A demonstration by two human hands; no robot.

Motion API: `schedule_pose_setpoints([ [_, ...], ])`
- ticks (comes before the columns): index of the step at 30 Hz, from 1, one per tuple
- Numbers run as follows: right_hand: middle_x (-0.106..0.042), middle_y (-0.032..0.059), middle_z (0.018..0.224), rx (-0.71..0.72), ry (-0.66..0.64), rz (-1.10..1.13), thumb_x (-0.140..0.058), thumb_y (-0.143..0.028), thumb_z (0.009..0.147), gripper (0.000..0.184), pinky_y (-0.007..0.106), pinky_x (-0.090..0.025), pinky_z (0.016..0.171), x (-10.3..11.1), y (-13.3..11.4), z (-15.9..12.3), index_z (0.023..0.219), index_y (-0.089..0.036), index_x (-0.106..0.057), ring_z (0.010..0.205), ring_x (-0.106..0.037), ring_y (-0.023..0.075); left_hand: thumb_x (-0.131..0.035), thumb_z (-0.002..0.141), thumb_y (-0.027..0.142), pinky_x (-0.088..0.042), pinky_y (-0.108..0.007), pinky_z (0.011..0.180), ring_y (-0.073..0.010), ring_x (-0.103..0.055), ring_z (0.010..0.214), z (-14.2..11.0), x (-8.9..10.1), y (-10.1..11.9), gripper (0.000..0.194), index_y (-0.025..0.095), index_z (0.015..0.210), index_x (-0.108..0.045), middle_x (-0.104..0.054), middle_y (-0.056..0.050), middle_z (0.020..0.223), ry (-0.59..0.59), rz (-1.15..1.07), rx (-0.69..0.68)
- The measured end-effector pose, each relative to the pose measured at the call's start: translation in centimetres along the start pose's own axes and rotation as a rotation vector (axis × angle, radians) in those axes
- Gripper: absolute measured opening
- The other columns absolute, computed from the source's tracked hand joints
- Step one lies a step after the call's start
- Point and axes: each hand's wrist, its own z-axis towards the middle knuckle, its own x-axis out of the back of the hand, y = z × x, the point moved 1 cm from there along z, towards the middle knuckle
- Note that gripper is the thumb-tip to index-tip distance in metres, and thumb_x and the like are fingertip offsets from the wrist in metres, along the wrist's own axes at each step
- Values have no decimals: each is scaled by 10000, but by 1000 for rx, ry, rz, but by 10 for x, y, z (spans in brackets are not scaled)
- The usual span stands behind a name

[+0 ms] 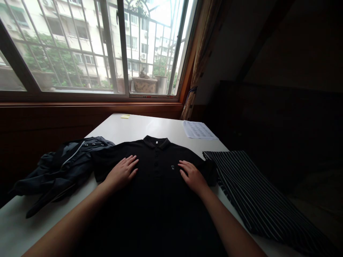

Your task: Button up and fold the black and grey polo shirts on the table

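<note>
black polo shirt (158, 200) is lying on white table (160, 125). left hand (122, 172) and right hand (193, 177) are resting on its chest, fingers straightened. striped cloth (249, 189) is lying right of shirt.

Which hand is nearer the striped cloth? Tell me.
Right. The right hand rests on the black shirt, on the side next to the striped cloth; the left hand rests on the shirt's far side from it.

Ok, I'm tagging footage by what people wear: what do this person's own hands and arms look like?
The left hand and right hand are bare, with no gloves or rings showing. The left forearm and right forearm show no sleeve, watch or bracelet.
</note>
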Motion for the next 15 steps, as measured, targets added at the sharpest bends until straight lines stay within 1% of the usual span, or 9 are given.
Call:
schedule_pose_setpoints([
  [6,-646,84,1340,3,-6,-15,-501,-246,949,337,476,-425,1137,0,1,1,1230,-216,-685,1299,-545,255,-412,1010,461,-289,-472,1217,-265,-345,1475,0,4,2,526,216,1469,-488,-406,-77,1576,-16,1,0],
  [15,-649,84,1326,8,-7,-15,-501,-255,947,338,491,-426,1130,1,0,2,1227,-235,-690,1282,-554,264,-406,1013,467,-289,-481,1218,-266,-344,1476,-1,1,0,519,222,1461,-499,-412,-76,1573,16,-22,-9],
])
